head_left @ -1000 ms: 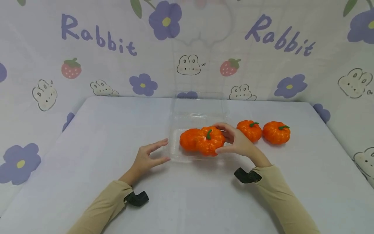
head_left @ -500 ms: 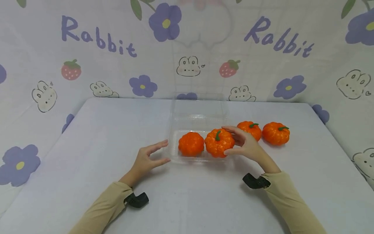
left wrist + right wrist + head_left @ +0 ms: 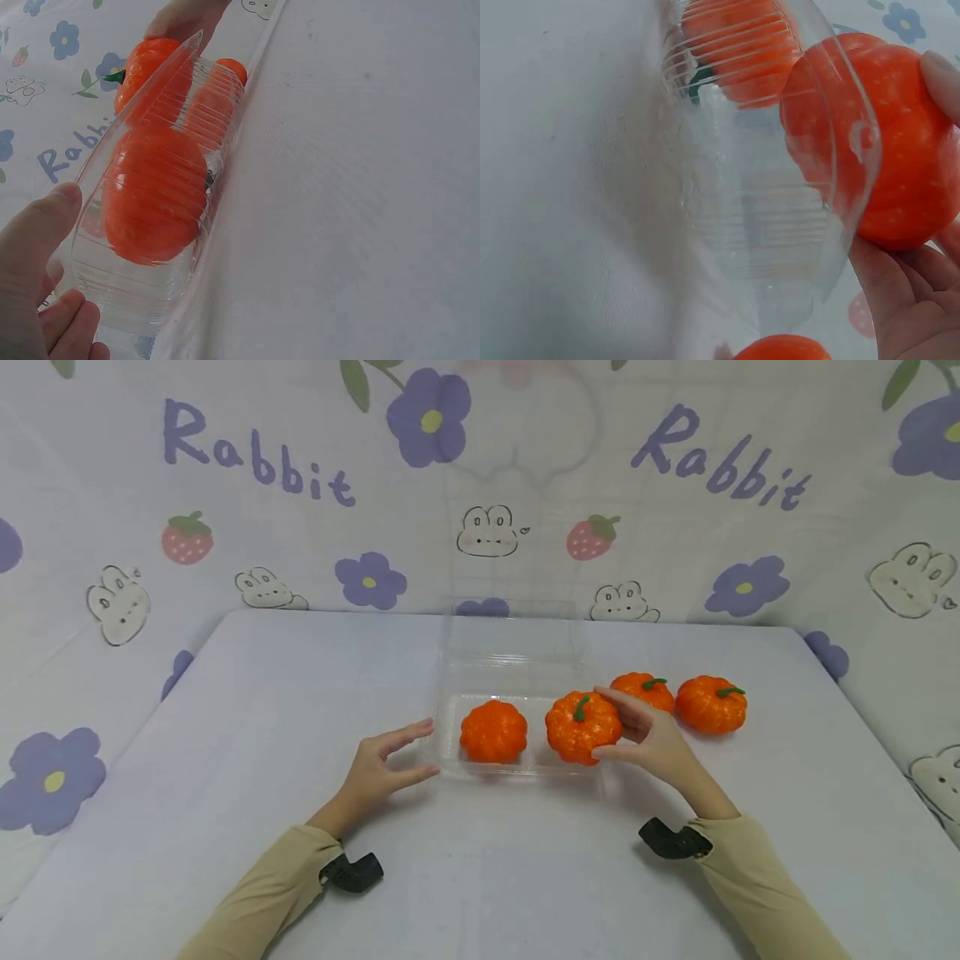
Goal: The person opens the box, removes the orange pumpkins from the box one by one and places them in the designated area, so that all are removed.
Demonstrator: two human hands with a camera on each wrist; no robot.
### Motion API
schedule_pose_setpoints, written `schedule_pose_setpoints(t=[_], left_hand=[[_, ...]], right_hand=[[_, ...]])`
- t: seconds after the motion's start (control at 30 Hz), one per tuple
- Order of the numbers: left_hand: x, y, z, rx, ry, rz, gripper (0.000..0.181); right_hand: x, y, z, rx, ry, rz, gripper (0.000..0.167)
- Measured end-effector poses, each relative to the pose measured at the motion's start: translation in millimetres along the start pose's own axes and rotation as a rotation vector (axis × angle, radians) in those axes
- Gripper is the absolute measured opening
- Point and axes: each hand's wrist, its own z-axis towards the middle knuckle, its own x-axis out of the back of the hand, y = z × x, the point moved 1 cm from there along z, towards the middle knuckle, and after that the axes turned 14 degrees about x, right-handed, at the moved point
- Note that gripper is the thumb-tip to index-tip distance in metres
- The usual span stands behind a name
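A clear plastic clamshell box (image 3: 517, 675) lies with its lid back in the head view. One orange toy pumpkin (image 3: 493, 732) sits in its left half, no stem showing on top. My right hand (image 3: 654, 745) grips a second pumpkin (image 3: 583, 728), green stem up, over the box's right part. In the right wrist view this held pumpkin (image 3: 911, 142) is partly behind the box wall, and its lower part stands above the box floor. My left hand (image 3: 375, 768) touches the box's left side, its fingers fairly straight and thumb apart, as the left wrist view confirms.
Two more orange pumpkins stand on the white table (image 3: 480, 877) to the right: a nearer one (image 3: 641, 689), partly behind my right hand, and a farther one (image 3: 711, 704). A printed cloth backdrop (image 3: 300, 527) rises behind the table, close to the raised lid.
My right hand has moved right with its pumpkin, from overlapping the other pumpkin to the box's right part, opening a gap between the two. My left hand has stayed at the box's left side.
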Motion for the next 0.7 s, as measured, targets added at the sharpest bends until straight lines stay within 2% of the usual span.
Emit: schedule_pose_setpoints(t=[0.3,0.7], left_hand=[[1.9,1.2,-0.1,0.006,0.0,0.006,0.047],[1.2,0.2,0.4,0.009,-0.005,-0.019,0.046]], right_hand=[[9.9,-6.3,-8.4,-0.129,0.067,-0.002,0.069],[12.7,-10.5,-13.5,-0.169,0.094,-0.019,0.068]])
